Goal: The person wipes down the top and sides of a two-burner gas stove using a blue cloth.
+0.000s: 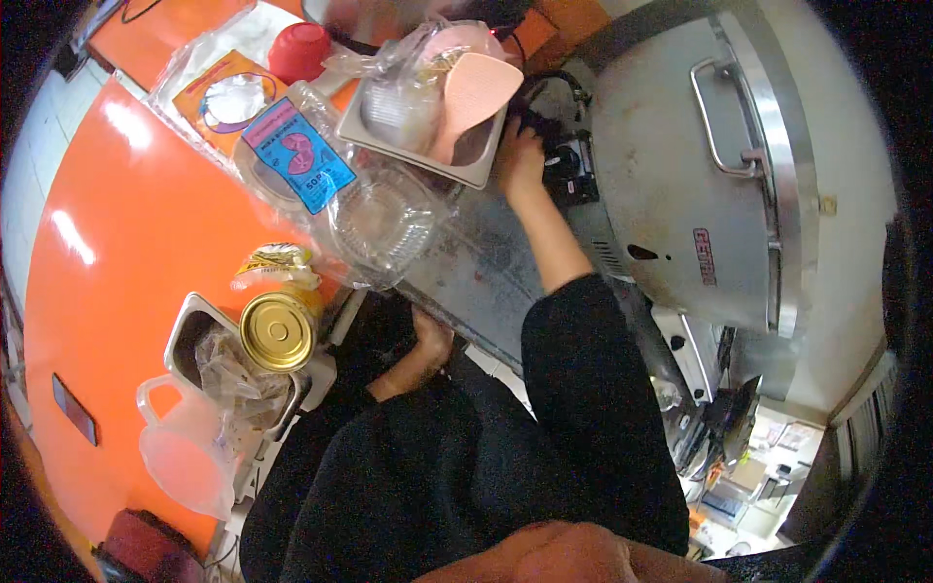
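My right hand (522,157) reaches over the grey metal worktop (488,270) to the right side of a steel food pan (419,154). Its fingers are partly hidden against dark items, so a grip cannot be made out. In the pan lie a peach-coloured paddle (477,91) and a plastic-wrapped stack of what look like clear lids or cups (401,109). Low at the worktop's front edge is my left hand (432,337), its fingers hidden. Above it lies a plastic bag of clear domed containers (383,215) with a blue printed label (299,154).
On the orange table (146,240) stand a gold-lidded can (277,331), a steel pan holding plastic bags (193,317), a translucent pitcher (189,444), a phone (74,409) and a red cup (299,51). A large steel appliance (663,167) with a bar handle rises at right, beside a black device (572,171).
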`<state>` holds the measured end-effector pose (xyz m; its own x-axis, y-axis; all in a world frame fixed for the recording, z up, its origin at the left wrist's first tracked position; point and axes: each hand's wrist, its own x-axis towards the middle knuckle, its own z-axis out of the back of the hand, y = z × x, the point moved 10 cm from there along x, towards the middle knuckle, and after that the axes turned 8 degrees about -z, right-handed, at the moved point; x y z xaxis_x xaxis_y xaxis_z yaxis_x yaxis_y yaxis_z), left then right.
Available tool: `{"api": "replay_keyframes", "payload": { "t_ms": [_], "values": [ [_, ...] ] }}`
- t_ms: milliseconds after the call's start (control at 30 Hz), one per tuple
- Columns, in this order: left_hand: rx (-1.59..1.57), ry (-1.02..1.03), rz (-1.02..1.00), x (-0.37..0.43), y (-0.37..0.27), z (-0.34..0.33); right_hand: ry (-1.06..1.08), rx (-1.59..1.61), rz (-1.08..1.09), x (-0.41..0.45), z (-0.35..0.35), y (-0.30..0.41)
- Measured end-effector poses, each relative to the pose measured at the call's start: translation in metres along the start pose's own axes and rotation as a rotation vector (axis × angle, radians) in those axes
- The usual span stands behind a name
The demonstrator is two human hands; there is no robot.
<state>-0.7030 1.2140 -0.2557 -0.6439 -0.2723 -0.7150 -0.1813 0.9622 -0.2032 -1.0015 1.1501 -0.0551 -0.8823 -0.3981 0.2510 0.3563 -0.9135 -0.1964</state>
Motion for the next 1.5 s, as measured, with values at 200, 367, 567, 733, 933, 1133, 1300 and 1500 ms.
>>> {"api": "replay_keyframes", "payload": {
  "t_ms": [200, 367, 567, 733, 933, 1133, 1300, 1500],
  "values": [
    [-0.029, 0.136, -0.130, -0.002, -0.015, -0.008, 0.047, 0.313, 0.249, -0.211, 0.080, 0.018],
    [0.171, -0.152, 0.072, -0.020, -0.009, 0.031, 0.084, 0.497, 0.090, -0.383, 0.091, -0.130],
    [0.263, 0.132, -0.044, -0.020, -0.031, 0.088, -0.178, 0.752, -0.367, -0.417, 0.140, -0.285],
    [0.257, 0.052, -0.212, -0.055, 0.003, 0.119, -0.214, 0.992, 0.058, -0.286, 0.144, -0.150],
    [0.668, 0.233, -0.319, -0.095, 0.071, 0.167, -0.183, 0.657, 0.301, -0.242, 0.096, -0.038],
    [0.888, -0.243, -0.107, -0.120, -0.012, 0.350, 0.083, 0.624, -0.220, -0.300, 0.048, -0.224],
    [1.198, -0.274, -0.090, -0.153, -0.081, 0.377, -0.058, 0.566, -0.844, -0.554, 0.072, -0.470],
    [1.463, 0.440, -0.438, -0.143, -0.013, 0.219, -0.289, 0.025, -1.326, -0.699, 0.123, -0.606]
  ]
}}
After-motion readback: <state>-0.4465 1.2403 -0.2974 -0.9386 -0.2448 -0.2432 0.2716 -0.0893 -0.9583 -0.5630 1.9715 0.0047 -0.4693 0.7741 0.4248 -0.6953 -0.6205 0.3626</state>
